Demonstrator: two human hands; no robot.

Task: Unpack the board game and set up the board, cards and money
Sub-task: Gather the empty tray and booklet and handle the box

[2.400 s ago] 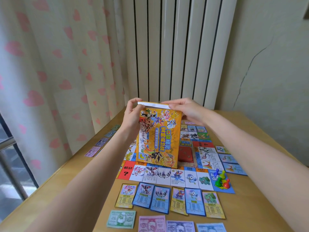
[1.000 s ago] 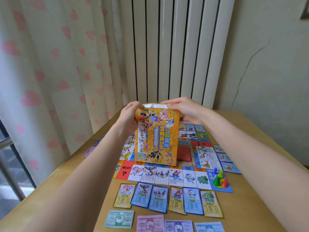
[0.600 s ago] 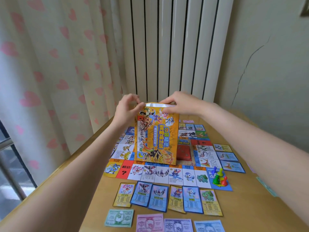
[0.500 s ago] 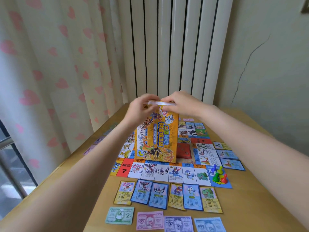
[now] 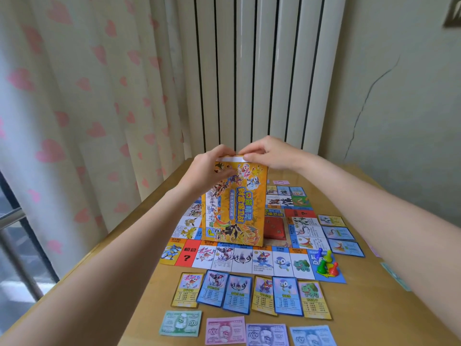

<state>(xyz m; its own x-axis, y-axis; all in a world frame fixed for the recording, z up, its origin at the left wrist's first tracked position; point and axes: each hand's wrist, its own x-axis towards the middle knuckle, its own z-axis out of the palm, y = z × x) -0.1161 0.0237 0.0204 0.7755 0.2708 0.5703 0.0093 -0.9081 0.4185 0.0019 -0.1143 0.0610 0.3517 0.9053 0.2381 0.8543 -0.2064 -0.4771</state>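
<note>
An orange game box [image 5: 235, 208] stands upright on the middle of the game board [image 5: 252, 260]. My left hand [image 5: 208, 171] grips its upper left corner with the thumb across the front. My right hand [image 5: 268, 153] pinches the white flap at the top edge. Property cards [image 5: 252, 294] lie in a row in front of the board. Paper money notes [image 5: 224, 329] lie in a row nearer me. Coloured pawns [image 5: 325, 263] stand on the board's near right corner.
More cards [image 5: 340, 233] lie to the right of the board. A green note [image 5: 395, 275] sits near the right table edge. The wooden table [image 5: 124, 283] meets a heart-print curtain [image 5: 74, 108] on the left and a white radiator [image 5: 262, 71] behind.
Both hands have drawn together at the top of the box, and the white flap has folded down over the opening. The box stays upright on the board.
</note>
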